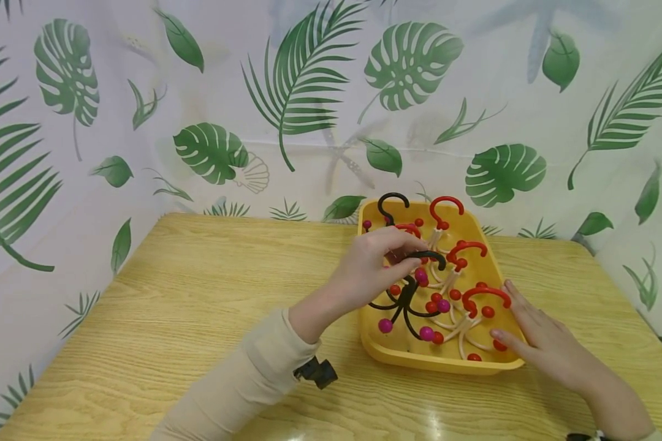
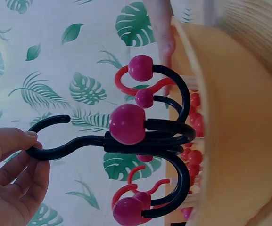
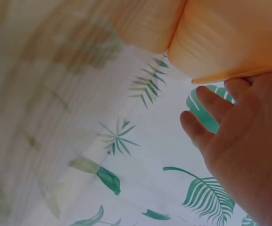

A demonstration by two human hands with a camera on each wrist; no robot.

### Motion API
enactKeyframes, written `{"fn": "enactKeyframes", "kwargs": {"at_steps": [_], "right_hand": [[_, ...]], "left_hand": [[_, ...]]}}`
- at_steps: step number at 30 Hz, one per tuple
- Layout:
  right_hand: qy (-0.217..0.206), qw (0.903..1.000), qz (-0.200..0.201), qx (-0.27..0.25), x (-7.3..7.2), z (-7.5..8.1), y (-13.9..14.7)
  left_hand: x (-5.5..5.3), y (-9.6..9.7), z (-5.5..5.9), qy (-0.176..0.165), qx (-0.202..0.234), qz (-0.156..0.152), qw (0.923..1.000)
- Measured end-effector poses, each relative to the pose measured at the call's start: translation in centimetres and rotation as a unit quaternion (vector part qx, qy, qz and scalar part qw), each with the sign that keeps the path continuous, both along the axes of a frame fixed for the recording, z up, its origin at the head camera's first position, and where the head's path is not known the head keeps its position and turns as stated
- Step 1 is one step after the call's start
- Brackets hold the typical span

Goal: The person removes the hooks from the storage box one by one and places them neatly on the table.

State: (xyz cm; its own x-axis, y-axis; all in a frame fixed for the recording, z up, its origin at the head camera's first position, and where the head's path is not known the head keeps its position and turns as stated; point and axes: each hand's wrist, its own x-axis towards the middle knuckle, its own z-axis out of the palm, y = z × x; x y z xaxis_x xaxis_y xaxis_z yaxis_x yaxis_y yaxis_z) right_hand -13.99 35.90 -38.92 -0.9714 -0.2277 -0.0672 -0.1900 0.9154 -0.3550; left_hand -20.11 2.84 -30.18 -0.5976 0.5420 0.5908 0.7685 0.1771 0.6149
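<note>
Our left hand [image 1: 376, 264] pinches a black hook [image 2: 62, 151] over the yellow tub [image 1: 436, 364], which our stretched-out right hand [image 1: 554, 349] touches.

tray [image 1: 430, 362]: yellow | hook [image 2: 117, 148]: black, magenta balls [image 2: 127, 124] | backdrop [image 1: 430, 165]: white, green leaf-print | table [image 1: 226, 294]: wood-grained

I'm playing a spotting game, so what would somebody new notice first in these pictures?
Probably the shiny black hook with magenta balls on its curved arms, pinched by the left hand at the left side of the yellow plastic-looking bin. Next, perhaps the bright red-topped hooks inside that bin, whose right side the right hand touches. Behind, big green leaves stand out on the white backdrop.
</note>
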Motion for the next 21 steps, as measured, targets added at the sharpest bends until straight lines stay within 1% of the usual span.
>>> {"fn": "enactKeyframes", "kwargs": {"at_steps": [3,9,12,15,21], "right_hand": [[-0.002,1.0000,-0.002,0.001,0.0,0.0,0.0],[0.005,0.9999,0.004,-0.008,0.1,-0.1,0.0],[0.012,0.9999,0.010,-0.007,0.3,-0.2,0.0],[0.019,0.9998,0.011,0.000,0.3,-0.2,0.0],[0.035,0.9992,0.013,0.013,0.4,-0.3,-0.1]], "left_hand": [[0.0,-0.7,0.7,0.008,0.008,0.010,0.9999],[-0.1,-2.7,2.0,0.004,0.025,0.029,0.9992],[-0.2,-3.8,2.5,0.007,0.032,0.042,0.9986],[-0.4,-5.1,2.7,0.012,0.038,0.056,0.9976],[-1.0,-7.7,2.6,0.016,0.041,0.098,0.9942]]}}
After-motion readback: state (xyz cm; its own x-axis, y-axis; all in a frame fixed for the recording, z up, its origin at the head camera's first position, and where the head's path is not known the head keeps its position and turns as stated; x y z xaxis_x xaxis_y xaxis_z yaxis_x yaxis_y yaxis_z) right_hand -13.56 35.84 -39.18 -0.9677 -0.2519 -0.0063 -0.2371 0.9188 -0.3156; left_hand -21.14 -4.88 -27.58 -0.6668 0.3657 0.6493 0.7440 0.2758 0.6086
